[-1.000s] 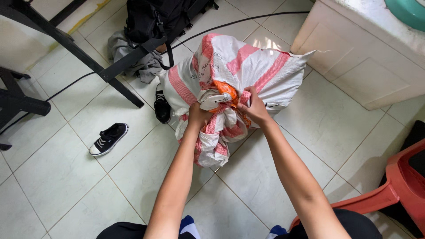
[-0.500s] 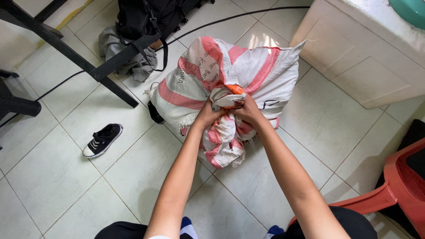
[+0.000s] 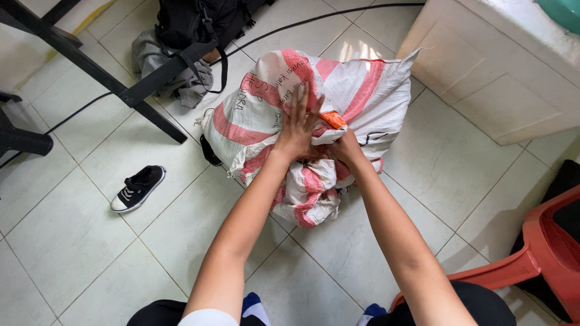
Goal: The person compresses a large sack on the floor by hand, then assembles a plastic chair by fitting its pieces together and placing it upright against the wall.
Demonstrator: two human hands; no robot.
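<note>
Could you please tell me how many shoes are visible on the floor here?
2. One black sneaker lies alone on the tiles left of the sack. A second dark shoe peeks out from under the sack's left edge, mostly covered. Others may be hidden.

The woven sack (image 3: pixel 302 127) lies on the tiled floor (image 3: pixel 72 241). Left of the sack lies a single shoe (image 3: pixel 138 188); a second shoe (image 3: pixel 210 151) is tucked against its left edge. Behind the sack sit a backpack (image 3: pixel 199 21) and crumpled cloth (image 3: pixel 163 66). Right of the sack stands a cabinet (image 3: pixel 483 78), and a plastic chair (image 3: pixel 531 253) nearer.
</note>
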